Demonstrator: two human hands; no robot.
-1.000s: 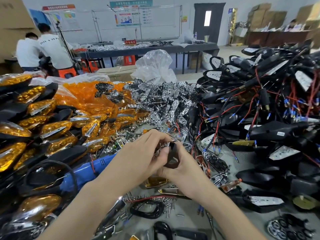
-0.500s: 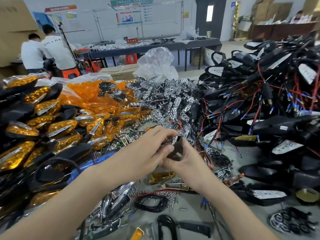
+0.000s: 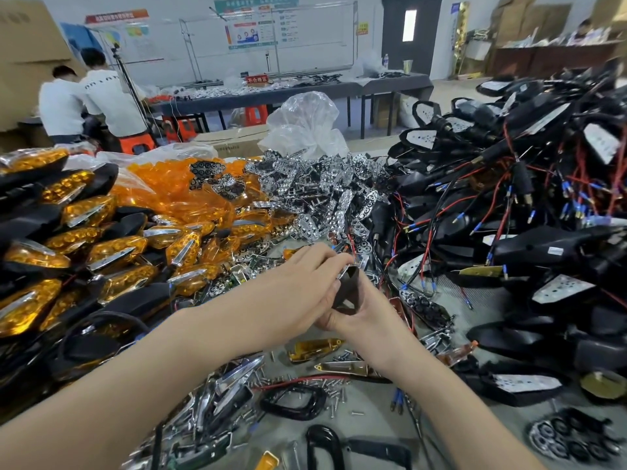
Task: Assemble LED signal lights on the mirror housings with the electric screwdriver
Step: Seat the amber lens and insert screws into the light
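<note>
- While over the tabletop (image 3: 369,418), a black mirror housing (image 3: 347,288) is gripped from below by the right hand (image 3: 364,320).
- Its top is pinched by the left hand (image 3: 298,286).

1. Dead centre: left hand (image 3: 298,283) and right hand (image 3: 359,320) hold a housing (image 3: 347,288) over the table (image 3: 373,412).
2. Nine o'clock: lights (image 3: 84,239), piled.
3. Twelve: reflectors (image 3: 325,195), bag (image 3: 305,123) behind.
4. Two to three: wired housings (image 3: 509,198).
5. Six: screws (image 3: 325,381), scattered.
</note>
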